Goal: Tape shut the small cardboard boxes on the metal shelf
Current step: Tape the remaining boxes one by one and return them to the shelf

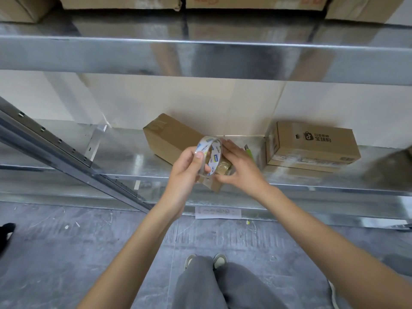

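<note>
I'm gripping the tape roll point(209, 155) in my left hand point(186, 169), my right hand point(239, 166) pressing flat-fingered on the long box point(172, 140) at twelve o'clock; its near end looks half-taped. The printed box point(312, 144) at two o'clock seems sealed.

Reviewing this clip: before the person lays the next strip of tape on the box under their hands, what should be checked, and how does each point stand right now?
1. Clear tape roll with blue print in hand: ok, the left hand grips it.
2. Long brown cardboard box steadied: ok, the right hand rests on its near end with straight fingers.
3. Box supported: ok in part, it lies on the metal shelf, its near corner jutting over the front edge.
4. Free tape end found: cannot tell.
5. Flaps closed flat: cannot tell, the hands cover them.
6. Cutter at hand: ok, a yellow-green utility knife lies on the shelf beside the right hand.
</note>
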Demonstrator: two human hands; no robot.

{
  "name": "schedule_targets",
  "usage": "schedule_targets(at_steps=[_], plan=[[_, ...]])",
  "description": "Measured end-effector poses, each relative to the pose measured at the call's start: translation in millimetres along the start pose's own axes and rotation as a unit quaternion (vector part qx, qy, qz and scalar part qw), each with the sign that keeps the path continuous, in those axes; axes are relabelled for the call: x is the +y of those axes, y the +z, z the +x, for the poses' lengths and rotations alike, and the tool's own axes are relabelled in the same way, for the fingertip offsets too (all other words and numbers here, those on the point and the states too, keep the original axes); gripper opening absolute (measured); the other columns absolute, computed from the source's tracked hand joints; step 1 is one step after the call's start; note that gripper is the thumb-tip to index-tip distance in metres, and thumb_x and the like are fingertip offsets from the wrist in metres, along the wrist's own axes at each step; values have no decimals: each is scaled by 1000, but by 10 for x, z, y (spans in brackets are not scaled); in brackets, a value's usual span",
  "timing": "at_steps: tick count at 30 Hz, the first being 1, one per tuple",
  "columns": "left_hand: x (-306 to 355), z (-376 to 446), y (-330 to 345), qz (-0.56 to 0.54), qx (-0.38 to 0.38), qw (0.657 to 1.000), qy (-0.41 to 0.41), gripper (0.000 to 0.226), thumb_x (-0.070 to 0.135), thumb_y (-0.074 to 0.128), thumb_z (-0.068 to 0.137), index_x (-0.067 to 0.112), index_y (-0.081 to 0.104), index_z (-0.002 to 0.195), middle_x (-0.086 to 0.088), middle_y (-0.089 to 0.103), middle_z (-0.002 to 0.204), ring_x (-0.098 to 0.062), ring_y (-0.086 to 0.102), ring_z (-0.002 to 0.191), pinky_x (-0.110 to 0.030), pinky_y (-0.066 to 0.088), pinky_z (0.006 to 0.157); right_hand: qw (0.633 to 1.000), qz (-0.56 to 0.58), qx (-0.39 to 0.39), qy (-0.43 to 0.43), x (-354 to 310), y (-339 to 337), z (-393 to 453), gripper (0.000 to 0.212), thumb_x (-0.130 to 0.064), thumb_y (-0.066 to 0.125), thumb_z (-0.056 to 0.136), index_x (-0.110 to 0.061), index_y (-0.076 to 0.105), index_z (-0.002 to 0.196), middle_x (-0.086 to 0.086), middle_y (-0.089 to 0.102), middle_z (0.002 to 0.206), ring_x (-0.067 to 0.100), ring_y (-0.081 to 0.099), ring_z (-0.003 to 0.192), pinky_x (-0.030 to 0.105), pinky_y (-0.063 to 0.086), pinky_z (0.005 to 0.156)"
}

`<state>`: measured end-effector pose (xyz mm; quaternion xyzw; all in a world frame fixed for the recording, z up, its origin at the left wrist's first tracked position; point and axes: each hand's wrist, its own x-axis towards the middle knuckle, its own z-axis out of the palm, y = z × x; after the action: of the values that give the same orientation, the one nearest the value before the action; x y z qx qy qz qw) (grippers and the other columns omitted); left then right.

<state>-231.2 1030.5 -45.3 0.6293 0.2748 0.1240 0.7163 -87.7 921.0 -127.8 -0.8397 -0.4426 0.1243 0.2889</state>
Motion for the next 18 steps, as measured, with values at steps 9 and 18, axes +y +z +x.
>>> schedule_targets(at_steps=[9, 18], plan=[[-80, -136, -73, 26, 5, 1000, 17, 28, 26, 42, 103, 7, 62, 98, 6, 54, 63, -1, 48, 56, -6, 36, 54, 1000, -17, 0, -1, -2, -26, -10, 89, -39, 77, 76, -14, 34, 149, 1, 27, 158, 14, 22, 146, -4, -16, 97], [-446, -271, -266, 161, -7, 987, 22, 19, 46, 42, 90, 44, 59, 81, 11, 55, 62, -1, 48, 62, -13, 35, 58, 1000, -13, -4, 10, -17, 6, -25, 90, -51, 73, 77, -18, 33, 150, -2, 26, 158, 11, 21, 147, 28, 16, 119]])
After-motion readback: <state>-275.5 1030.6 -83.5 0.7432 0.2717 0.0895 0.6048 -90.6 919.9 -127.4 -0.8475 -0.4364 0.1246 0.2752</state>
